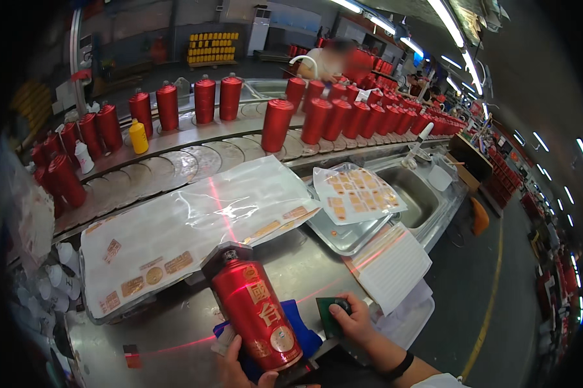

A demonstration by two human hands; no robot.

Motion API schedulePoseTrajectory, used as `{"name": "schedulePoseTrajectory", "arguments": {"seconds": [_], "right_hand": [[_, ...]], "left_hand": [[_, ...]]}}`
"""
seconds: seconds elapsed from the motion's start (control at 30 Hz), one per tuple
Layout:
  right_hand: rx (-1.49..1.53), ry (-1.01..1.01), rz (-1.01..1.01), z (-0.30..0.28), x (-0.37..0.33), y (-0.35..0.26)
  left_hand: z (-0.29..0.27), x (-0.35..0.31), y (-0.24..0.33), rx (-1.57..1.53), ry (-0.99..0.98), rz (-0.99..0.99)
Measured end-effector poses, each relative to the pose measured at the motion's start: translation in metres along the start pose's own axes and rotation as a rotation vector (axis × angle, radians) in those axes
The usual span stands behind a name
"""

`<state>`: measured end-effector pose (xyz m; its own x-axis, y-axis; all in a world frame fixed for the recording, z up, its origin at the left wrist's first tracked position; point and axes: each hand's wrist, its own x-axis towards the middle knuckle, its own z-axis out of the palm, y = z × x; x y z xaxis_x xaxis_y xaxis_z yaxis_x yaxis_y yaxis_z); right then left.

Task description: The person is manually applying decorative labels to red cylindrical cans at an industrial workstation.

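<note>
A shiny red bottle [256, 307] with gold lettering and a round gold emblem lies tilted in a dark cradle [210, 265], its neck pointing away from me. My left hand [238, 367] grips its lower end, the fingers partly cut off by the frame's lower edge. To the right of the bottle, my right hand [356, 321] is closed around a dark green flat scraper [330, 315], held apart from the bottle. Under and beside the bottle a blue cloth [306, 334] is bunched up. Beyond the cradle lies a clear sheet of gold stickers [194, 223], partly peeled bare.
A conveyor [168, 169] carries several red bottles [277, 126] behind the steel table [175, 336]. A yellow squeeze bottle [138, 136] stands there too. Rightward are another sticker sheet [356, 194], a metal tray [343, 238], a paper stack [395, 268] and a sink [415, 197]. One person [330, 63] works opposite.
</note>
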<state>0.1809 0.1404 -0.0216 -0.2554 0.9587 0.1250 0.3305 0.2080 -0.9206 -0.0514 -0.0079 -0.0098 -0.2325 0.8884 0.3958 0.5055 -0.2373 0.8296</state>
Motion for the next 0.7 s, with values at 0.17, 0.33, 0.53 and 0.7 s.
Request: {"name": "schedulePoseTrajectory", "arguments": {"seconds": [0.17, 0.33, 0.53, 0.7], "right_hand": [[-0.009, -0.011, -0.051, -0.001, 0.002, -0.009], [0.047, -0.004, -0.103, -0.004, 0.011, -0.002], [0.121, -0.017, -0.07, -0.006, 0.012, 0.008], [0.279, -0.077, 0.022, -0.009, 0.008, 0.004]], "left_hand": [[0.003, 0.0, -0.005, 0.005, 0.013, -0.003], [0.008, 0.004, -0.004, 0.065, 0.076, 0.041], [0.008, 0.005, -0.001, 0.087, 0.095, 0.016], [0.011, 0.0, -0.006, 0.069, 0.117, 0.047]]}}
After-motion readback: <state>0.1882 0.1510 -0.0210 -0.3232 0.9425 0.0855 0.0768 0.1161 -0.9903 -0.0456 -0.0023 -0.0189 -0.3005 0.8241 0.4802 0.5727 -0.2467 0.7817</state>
